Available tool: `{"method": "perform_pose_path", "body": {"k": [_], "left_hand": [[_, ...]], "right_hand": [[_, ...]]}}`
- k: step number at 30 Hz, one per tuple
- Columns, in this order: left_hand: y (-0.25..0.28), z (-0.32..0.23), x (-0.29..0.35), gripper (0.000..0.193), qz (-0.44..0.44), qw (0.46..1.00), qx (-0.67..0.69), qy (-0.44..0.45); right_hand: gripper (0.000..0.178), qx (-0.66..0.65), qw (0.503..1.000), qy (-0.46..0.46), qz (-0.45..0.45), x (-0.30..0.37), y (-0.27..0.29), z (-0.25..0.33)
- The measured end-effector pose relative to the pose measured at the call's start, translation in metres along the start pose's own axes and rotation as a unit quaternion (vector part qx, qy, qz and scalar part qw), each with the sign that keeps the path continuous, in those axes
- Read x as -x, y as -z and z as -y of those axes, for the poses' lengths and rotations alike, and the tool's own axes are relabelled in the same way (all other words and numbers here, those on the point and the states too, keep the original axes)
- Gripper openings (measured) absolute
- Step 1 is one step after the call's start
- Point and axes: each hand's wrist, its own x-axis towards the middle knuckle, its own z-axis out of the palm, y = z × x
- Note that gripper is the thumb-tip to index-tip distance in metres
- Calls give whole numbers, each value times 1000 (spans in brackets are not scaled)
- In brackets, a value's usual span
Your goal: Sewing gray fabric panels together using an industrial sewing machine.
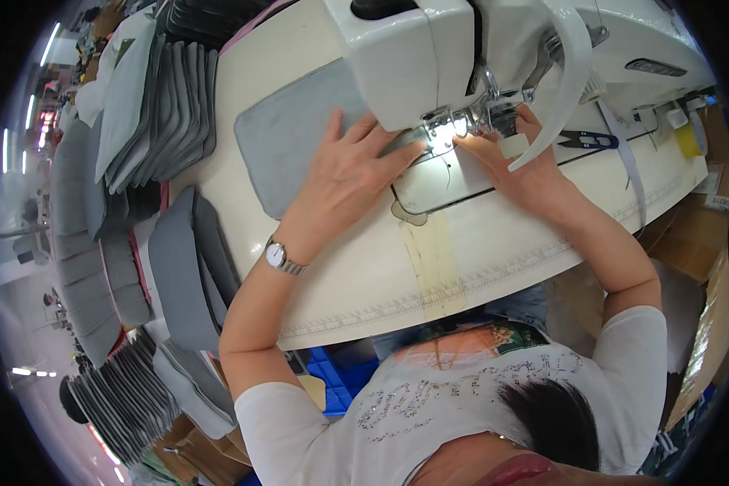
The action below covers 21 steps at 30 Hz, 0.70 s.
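Note:
A grey fabric panel with rounded corners lies flat on the sewing machine bed, its right end running under the machine head. My left hand rests on it, open, fingers spread, thumb close to the lit needle area. On the other side of the needle, my right hand lies on the bed with its thumb stretched toward the presser foot. Its other fingers are partly hidden behind the white curved lever. The white sewing machine stands over both hands. A loose thread hangs below the needle.
Thread snips and a white strip lie right of my right hand; yellow tape is beyond. Stacked grey panels stand at the left, with more grey pieces beside the table edge. Cardboard boxes are at the right.

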Motion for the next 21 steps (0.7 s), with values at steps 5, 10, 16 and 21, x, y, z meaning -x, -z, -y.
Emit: {"method": "perform_pose_path", "body": {"k": [5, 10, 16, 21], "left_hand": [[-8, 1, 0, 41, 12, 999, 34, 3], [-6, -7, -6, 36, 7, 1000, 22, 19], [-6, -13, -4, 31, 30, 997, 33, 58], [-5, -17, -5, 31, 36, 997, 17, 64]], "right_hand": [[24, -14, 999, 16, -50, -3, 6, 3], [32, -46, 999, -15, -19, 1, -8, 4], [35, -8, 999, 25, -42, -2, -11, 5], [29, 11, 999, 10, -40, -1, -8, 4]]}}
